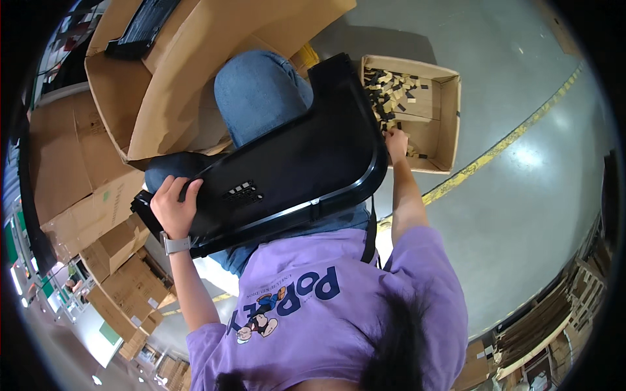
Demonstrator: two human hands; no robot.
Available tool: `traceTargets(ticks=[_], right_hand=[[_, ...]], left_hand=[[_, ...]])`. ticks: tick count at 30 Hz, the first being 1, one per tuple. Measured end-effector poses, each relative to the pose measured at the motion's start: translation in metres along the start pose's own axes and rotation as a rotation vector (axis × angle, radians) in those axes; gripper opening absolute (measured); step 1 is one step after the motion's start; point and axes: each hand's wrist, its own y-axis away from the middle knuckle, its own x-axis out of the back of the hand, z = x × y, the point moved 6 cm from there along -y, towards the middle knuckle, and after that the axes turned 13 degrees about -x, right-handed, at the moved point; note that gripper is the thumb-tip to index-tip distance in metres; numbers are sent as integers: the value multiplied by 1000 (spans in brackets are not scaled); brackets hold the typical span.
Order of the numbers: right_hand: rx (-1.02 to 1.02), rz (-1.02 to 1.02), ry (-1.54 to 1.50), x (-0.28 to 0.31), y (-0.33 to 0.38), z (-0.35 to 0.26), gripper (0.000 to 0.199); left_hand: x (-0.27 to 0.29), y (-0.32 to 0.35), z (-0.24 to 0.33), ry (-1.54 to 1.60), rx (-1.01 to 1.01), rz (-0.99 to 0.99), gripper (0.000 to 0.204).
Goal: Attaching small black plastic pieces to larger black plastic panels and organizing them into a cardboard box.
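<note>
Across my lap lies a large black plastic panel (293, 153), L-shaped with a rounded corner and a raised rim. At its left end, my left hand (175, 203) is closed on it, fingers curled over the edge. A small cluster of black and pale strips (242, 191) sits on its face near that hand. To the right, my right hand (396, 141) reaches into a shallow cardboard box (447, 124) holding many small black and tan pieces (390, 91). Its fingers are pinched together at the pieces; what they hold is too small to make out.
A big open cardboard carton (189, 78) stands at the far left, a black plastic part (145, 26) inside it. More cartons (78, 156) are stacked at the left. A yellow line (495, 156) crosses the grey floor (521, 215) at right.
</note>
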Motion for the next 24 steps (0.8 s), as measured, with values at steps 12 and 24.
traceTargets(ticks=[12,24], right_hand=[[-193,35,-493,102,2,1,26],[149,41,-1155,271,115,-109,25]], left_hand=[[7,11,-7,-51,-98,197,25],[39,13,-7,466,99,336,13]])
